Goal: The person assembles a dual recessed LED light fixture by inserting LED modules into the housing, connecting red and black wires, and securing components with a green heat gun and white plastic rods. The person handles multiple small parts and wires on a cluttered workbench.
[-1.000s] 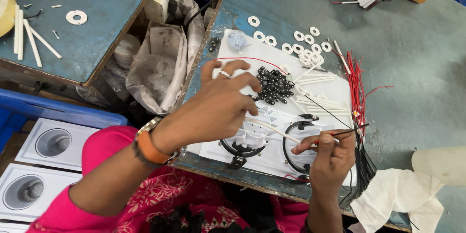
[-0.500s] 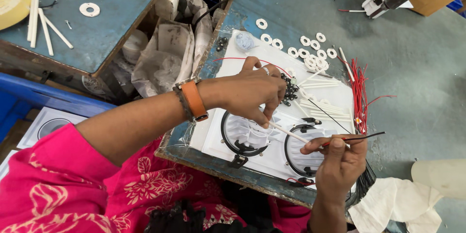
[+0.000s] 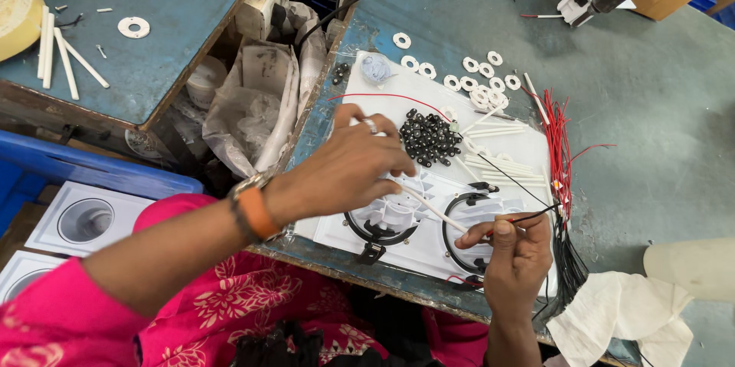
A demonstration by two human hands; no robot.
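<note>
White sleeving, a thin tube (image 3: 432,210), is held slantwise above the white tray (image 3: 367,95) at the near edge of the blue bench (image 3: 658,107); its upper end is pinched in the grip of the left hand (image 3: 348,168), while its lower end is met at the right hand (image 3: 517,248). The right hand's grip is closed narrowly, thumb against forefinger, on a thin black wire (image 3: 509,181) that runs up and away across the tray toward the heap of black beads (image 3: 429,137). Whether the wire has entered the tube cannot be told, since the joint is hidden by the fingertips. Beneath both hands two black ring fittings are seen on the tray, one (image 3: 379,225) under the left hand and one (image 3: 463,233) just beside the right. An orange strap with a watch (image 3: 253,210) is worn on the left wrist (a ring is also seen on one finger). Farther back on the tray, spare white tubes (image 3: 498,133) are laid near a scatter of white washers (image 3: 478,80). A bundle of red and black wires (image 3: 559,156) is draped along the tray's right edge, and a white cloth (image 3: 612,317) is lying near the right forearm. A crumpled plastic bag (image 3: 256,99) is wedged in the gap to the left of the bench.
</note>
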